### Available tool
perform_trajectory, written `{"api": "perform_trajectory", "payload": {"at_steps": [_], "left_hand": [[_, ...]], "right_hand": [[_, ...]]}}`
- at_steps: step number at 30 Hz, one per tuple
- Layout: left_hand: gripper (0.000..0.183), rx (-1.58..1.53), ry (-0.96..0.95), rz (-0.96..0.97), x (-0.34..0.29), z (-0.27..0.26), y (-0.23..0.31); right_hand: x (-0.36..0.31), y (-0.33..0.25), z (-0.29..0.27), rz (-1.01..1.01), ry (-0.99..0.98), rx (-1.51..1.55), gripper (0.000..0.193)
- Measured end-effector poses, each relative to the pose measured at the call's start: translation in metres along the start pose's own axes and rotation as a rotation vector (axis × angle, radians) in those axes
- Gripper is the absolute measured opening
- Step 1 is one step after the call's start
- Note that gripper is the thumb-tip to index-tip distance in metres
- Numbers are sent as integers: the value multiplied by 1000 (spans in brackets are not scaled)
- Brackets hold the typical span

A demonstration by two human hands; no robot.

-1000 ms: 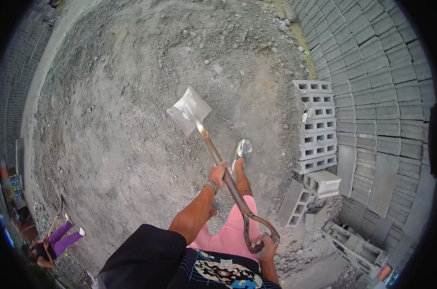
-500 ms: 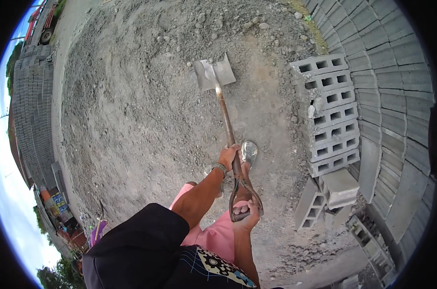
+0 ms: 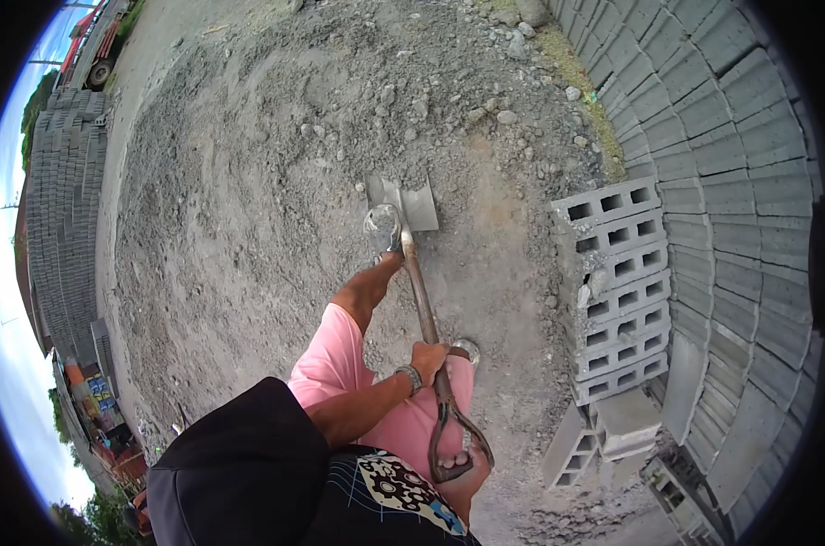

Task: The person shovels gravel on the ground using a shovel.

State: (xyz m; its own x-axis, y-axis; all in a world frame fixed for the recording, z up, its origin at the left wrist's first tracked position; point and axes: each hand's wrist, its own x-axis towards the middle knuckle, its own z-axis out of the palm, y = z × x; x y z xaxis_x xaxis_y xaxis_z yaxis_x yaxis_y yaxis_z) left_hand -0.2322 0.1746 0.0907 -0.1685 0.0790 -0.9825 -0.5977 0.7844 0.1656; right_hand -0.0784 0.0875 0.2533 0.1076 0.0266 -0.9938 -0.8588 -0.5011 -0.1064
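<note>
A shovel (image 3: 419,289) with a worn shaft and a D-shaped handle slants from my body to the ground ahead. Its broad metal blade (image 3: 421,208) lies against the grey gravelly soil. My left hand (image 3: 428,360), with a band on its wrist, is closed round the lower shaft above the handle. Around the D-grip's crossbar my right hand (image 3: 462,473) is wrapped, close to my pink shorts. My left shoe (image 3: 382,224), dusty and grey, is at the blade's left shoulder; whether it presses on the metal I cannot tell. My other shoe (image 3: 467,353) stands back near my left hand.
Hollow concrete blocks (image 3: 623,293) form a row at the right, with loose blocks (image 3: 627,423) nearer me. Behind them rises a stacked wall of grey blocks (image 3: 704,173). Stones (image 3: 506,117) dot the soil ahead. Another tall block stack (image 3: 65,227) stands far left.
My left foot has stepped forward to the blade. The shovel and both hands sit lower in view, and the blocks at the right have shifted down too. Both hands keep their hold.
</note>
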Motion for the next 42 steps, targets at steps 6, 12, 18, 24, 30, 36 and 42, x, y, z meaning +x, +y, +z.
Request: {"api": "perform_trajectory", "payload": {"at_steps": [6,12,18,24,30,36,42], "left_hand": [[17,-5,-23,62,-13,-14,37],[18,-24,13,110,21,-4,16],[17,1,14,101,79,27,88],[20,-6,-58,147,126,14,81],[26,148,-175,49,182,5,134],[18,-3,-15,66,282,-1,237],[17,-62,20,75,273,-6,237]], "right_hand": [[-35,2,97,-196,-307,-67,13],[-2,14,20,-136,-236,-100,32],[79,3,85,-100,-282,-64,28],[126,18,82,-224,-345,-145,23],[125,9,91,-163,47,-204,15],[92,28,131,-372,495,-304,16],[79,38,130,-426,533,-373,17]]}}
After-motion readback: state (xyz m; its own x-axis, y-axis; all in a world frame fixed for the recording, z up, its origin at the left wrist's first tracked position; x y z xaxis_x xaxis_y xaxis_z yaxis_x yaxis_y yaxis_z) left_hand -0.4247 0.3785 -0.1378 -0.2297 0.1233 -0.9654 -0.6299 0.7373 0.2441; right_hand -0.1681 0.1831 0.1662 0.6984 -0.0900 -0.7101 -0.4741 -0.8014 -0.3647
